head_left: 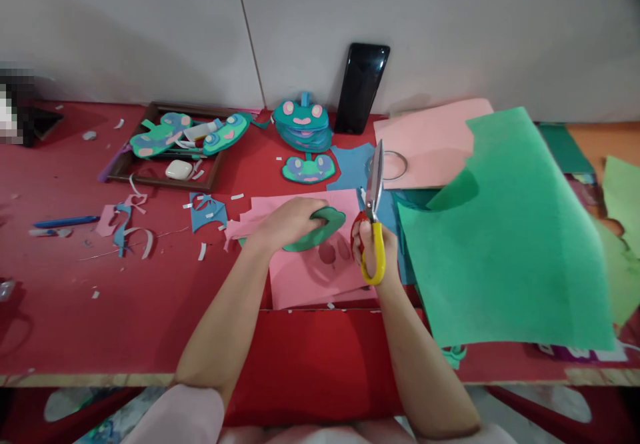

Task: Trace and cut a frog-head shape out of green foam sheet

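My left hand [295, 223] grips a rounded green felt cutout [320, 232] above a stack of pink felt sheets [300, 287]. In my right hand [373, 247] is a pair of scissors [376, 197] with one yellow and one red handle. Their blades point up and away from me and look closed. The scissors are apart from the cutout, a little to its right. Dark round marks show on the pink sheet between my hands. Blue felt [353, 167] lies just beyond the pink.
A large green felt sheet [510, 251] covers the right side. Behind stand a black phone [363, 87], stacked felt frog faces [303, 124] and a pale pink sheet [430, 141]. At left are a brown frame [165, 181], a blue pen [67, 221] and felt scraps [207, 214].
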Demonstrator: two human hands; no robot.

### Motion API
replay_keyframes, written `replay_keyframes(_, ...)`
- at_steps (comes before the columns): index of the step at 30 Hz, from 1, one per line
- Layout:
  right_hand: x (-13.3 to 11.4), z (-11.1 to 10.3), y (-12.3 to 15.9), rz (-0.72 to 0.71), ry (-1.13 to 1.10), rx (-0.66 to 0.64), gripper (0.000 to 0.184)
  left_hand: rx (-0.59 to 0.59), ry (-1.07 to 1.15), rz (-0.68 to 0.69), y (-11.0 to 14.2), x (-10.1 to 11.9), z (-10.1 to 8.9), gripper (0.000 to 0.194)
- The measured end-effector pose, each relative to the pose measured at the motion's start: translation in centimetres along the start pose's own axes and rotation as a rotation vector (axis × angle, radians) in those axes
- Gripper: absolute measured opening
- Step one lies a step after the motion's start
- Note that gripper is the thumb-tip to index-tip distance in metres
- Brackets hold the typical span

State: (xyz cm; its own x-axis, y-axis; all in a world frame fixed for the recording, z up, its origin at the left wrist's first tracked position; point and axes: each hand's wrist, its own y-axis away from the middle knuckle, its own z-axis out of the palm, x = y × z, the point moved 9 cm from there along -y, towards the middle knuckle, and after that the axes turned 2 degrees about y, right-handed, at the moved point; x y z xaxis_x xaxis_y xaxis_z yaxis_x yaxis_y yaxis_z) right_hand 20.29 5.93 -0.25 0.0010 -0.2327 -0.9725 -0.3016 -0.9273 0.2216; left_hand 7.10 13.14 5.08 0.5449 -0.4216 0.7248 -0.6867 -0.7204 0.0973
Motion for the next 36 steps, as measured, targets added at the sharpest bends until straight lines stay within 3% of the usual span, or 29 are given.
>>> replay_keyframes(11, -0.5, 0.4, 0.1, -0.012, -0.062, -0.001, 0.040, 0.078, -0.559, 0.051, -2.0, 0.9, 2.4, 0.027)
replay_keyframes(16, -0.3, 0.9, 0.4, 0.063, -0.179, -0.004, 0.042, 0.077, -0.595, 0.029, -2.6, -0.1, 3.2, 0.026)
replay_keyframes(21, -0.4, 1.1, 0.3, 0.112, -0.217, -0.001, 0.044, 0.278, -0.537, -0.019, -2.1, -0.2, 1.6, 0.045)
replay_keyframes(24, -0.4, 1.5, 0.2, 0.126, -0.264, -0.027, 0.044, 0.293, -0.405, -0.085, -1.9, -0.8, 1.2, 0.028)
replay_keyframes(27, -0.6, 2.0, 0.1, 0.116, -0.327, -0.071, 0.039, 0.289, -0.092, -0.126, -1.9, -1.2, 1.0, 0.016)
replay_keyframes(31, -1.0, 2.3, 0.3, 0.073, -0.349, -0.122, 0.034, 0.354, 0.395, -0.094, -1.7, -0.1, 0.3, 0.031)
replay_keyframes(33, -0.9, 2.8, 0.6, 0.071, -0.341, -0.188, 0.033, 0.326, 0.599, -0.048, -1.6, 1.1, 0.4, 0.039)
replay_keyframes(36, -0.3, 3.7, 1.0, 0.092, -0.330, -0.288, 0.033, 0.221, 0.725, -0.021, -1.6, 2.7, 1.3, 0.031)
